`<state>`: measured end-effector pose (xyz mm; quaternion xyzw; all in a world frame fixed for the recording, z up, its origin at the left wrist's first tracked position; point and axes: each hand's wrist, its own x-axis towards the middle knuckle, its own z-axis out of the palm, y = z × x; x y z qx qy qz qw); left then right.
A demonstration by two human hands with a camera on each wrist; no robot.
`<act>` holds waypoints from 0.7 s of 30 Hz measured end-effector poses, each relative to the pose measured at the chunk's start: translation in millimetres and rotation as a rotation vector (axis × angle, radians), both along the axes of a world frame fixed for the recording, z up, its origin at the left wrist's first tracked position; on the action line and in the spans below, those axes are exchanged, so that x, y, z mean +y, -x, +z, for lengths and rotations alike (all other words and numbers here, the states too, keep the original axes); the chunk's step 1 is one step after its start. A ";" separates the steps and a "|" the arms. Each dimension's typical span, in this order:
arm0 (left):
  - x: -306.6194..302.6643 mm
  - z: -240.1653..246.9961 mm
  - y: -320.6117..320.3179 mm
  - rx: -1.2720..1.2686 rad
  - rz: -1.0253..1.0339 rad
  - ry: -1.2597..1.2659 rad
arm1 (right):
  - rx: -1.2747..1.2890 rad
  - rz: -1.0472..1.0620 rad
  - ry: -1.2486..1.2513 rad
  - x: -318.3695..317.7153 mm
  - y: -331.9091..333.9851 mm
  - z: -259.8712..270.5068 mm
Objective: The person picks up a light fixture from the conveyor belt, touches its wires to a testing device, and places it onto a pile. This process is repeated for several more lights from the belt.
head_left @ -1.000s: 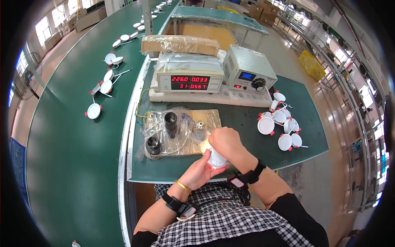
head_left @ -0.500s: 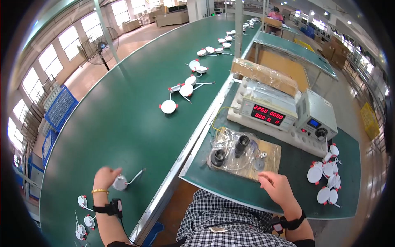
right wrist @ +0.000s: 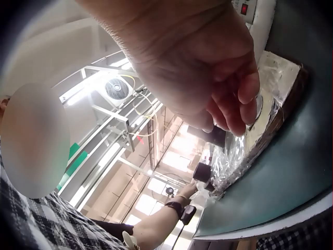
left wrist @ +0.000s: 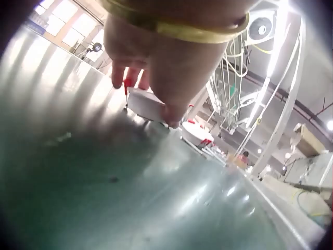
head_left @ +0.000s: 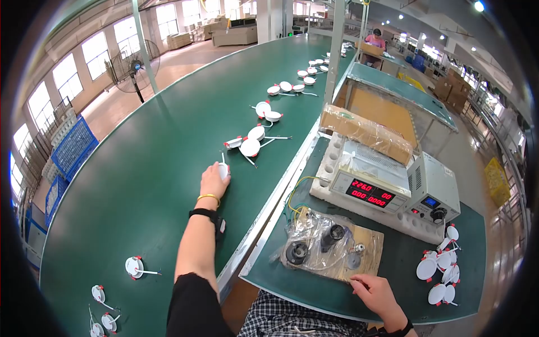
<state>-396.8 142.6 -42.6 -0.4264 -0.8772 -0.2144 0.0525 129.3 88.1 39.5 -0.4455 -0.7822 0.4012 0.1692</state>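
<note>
My left hand reaches forward over the green belt and grips a small white round downlight. In the left wrist view, thumb and fingers lie on either side of the downlight's white rim, and a red clip shows by the fingers. Near the front edge of a plastic-wrapped wooden board, my right hand hangs with loosely bent fingers, holding nothing. Two black cylindrical fittings stand on that board. Just beyond my left hand lie more downlights with white leads.
A single downlight and several others lie on the near belt. Behind the board stand a meter with red digits and a grey box with a knob. More downlights are heaped at the table's right. A metal rail divides belt and table.
Both hands were together on a downlight at the board. The left then moved to a downlight on the near belt, and is now farther forward gripping another. The view has swung left.
</note>
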 end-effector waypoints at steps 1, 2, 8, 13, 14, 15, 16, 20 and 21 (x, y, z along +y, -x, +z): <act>-10.5 6.2 -1.3 -0.180 0.049 -0.047 | -0.005 0.001 0.008 0.1 1.5 -3.0; -29.0 13.6 -1.6 -0.733 -0.043 -0.195 | 0.013 0.051 0.034 2.0 3.7 -5.9; -143.0 64.0 -141.8 -2.079 -0.646 -0.645 | 0.226 0.172 0.323 5.0 52.5 4.2; -156.8 57.7 -263.6 -2.386 -0.839 -0.392 | 0.680 0.058 0.414 2.7 74.1 7.1; -156.5 53.7 -281.2 -2.449 -0.828 -0.355 | 0.724 0.032 0.409 1.1 66.2 12.3; -154.0 50.1 -294.5 -2.531 -0.844 -0.293 | 0.770 0.007 0.400 -1.4 56.5 18.2; -150.5 49.1 -308.0 -2.544 -0.832 -0.235 | 0.756 -0.033 0.337 -3.7 46.5 22.6; -142.1 46.9 -342.5 -2.606 -0.832 -0.096 | 0.752 -0.136 0.213 -11.7 11.6 15.2; -141.1 46.3 -345.9 -2.611 -0.837 -0.072 | 0.682 -0.158 0.151 -13.5 4.6 14.1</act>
